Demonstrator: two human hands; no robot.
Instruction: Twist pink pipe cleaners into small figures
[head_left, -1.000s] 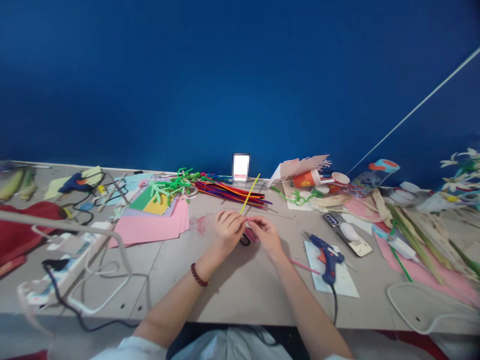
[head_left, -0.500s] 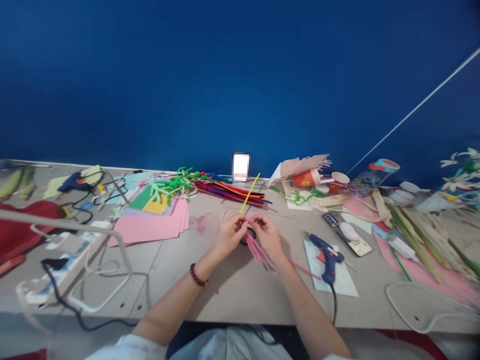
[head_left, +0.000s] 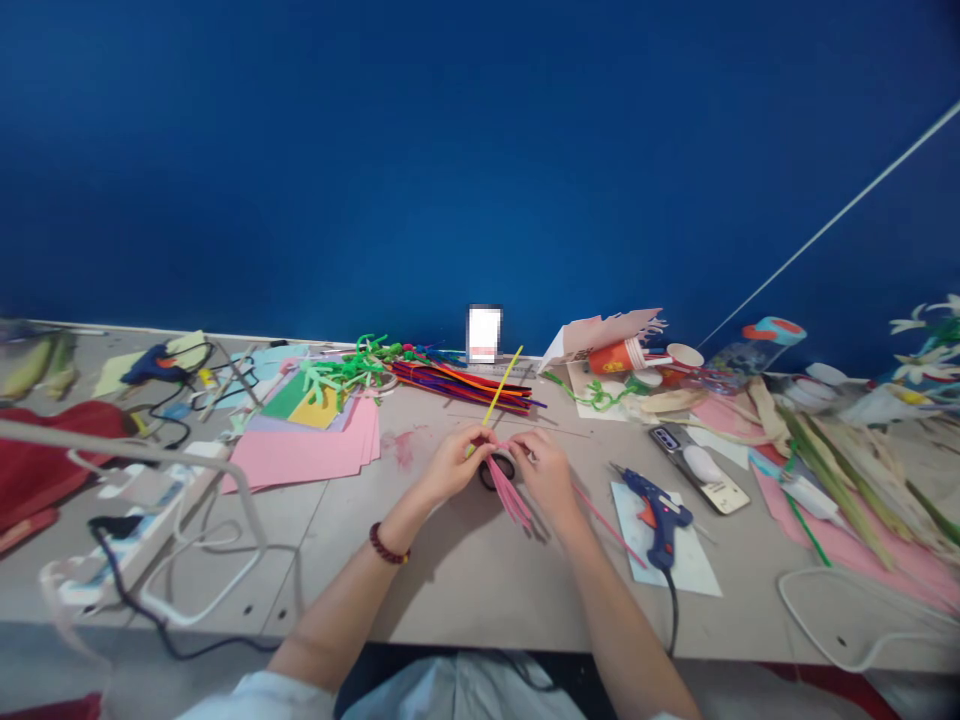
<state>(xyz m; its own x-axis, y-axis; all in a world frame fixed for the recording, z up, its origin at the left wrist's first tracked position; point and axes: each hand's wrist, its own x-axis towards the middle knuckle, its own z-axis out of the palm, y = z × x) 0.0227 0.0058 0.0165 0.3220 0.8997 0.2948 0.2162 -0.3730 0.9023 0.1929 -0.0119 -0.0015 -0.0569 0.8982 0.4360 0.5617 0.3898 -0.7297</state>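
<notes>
Both hands are close together and pinch a bunch of pink pipe cleaners (head_left: 510, 492) at its middle, so the step in hand is gathering these; I cannot count them exactly. The bunch hangs between the left hand (head_left: 452, 464) and the right hand (head_left: 543, 474), above one dark ring (head_left: 486, 478). One yellow pipe cleaner (head_left: 502, 393) rises just beyond the left hand, one long pink pipe cleaner (head_left: 611, 527) goes out beside the right hand, and one blue glue gun (head_left: 658, 516) lies near it.

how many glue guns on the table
2: one blue hot glue gun lies on a pale sheet right of the right hand; a second glue gun lies far left on the table. Others may be hidden.
</notes>
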